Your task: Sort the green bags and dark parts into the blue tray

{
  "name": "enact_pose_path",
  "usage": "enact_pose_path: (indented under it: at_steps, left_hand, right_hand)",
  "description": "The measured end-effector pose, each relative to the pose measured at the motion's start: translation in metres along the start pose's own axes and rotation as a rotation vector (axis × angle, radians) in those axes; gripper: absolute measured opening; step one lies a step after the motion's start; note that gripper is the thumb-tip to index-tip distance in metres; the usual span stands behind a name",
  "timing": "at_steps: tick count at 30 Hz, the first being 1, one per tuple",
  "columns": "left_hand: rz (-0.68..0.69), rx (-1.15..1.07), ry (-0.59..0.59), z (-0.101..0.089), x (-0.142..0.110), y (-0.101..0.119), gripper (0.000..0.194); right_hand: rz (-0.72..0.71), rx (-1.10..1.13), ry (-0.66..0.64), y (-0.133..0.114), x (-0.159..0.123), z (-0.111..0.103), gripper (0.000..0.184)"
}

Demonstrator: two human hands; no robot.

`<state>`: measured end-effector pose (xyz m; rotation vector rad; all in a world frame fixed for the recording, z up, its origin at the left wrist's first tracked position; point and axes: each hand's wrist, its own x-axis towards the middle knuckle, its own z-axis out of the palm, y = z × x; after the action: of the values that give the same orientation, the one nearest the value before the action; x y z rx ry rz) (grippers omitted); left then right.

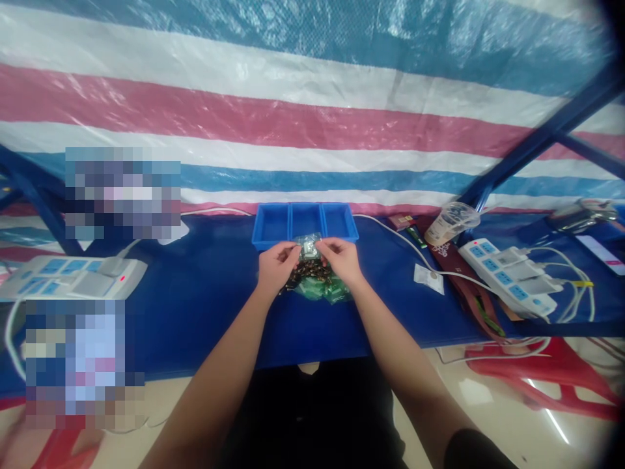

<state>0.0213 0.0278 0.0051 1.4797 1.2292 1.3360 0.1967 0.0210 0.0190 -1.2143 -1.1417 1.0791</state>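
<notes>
Between my two hands is a small clear plastic bag (pixel 308 246) with something pale inside that is too small to name. My left hand (pixel 278 266) pinches the bag's left side, and my right hand (pixel 340 259) pinches its right side. Just below the bag lies a pile of small brown and gold pieces (pixel 305 270), partly hidden by my fingers. Green plastic wrapping (pixel 319 288) is spread under and in front of these pieces. Directly behind my hands stands a blue tray (pixel 273 227) with three compartments.
White power strips sit at the left (pixel 131 277) and right (pixel 505 277), with cables trailing. Toward the right are a tilted clear plastic cup (pixel 452 223), a small white packet (pixel 428 279) and a dark red strap-like item (pixel 476 299). Striped sheeting (pixel 312 124) hangs behind the blue table (pixel 205 326).
</notes>
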Motion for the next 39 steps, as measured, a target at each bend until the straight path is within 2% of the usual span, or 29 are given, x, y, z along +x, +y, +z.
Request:
enact_pose_path:
  at_steps: [12,24,39]
  left_hand:
    - [0.038,0.007,0.001,0.001,-0.001,-0.001,0.022]
    - [0.123,0.190,-0.001,-0.005,-0.003,-0.005,0.023]
    - [0.178,0.163,0.002,-0.004,-0.004,-0.008,0.019]
  right_hand:
    - [-0.020,-0.018,0.013,0.004,0.000,0.001,0.032]
    - [-0.046,-0.076,0.007,0.002,-0.004,0.001,0.032]
    - [-0.062,-0.111,0.039,-0.002,-0.006,0.002,0.032]
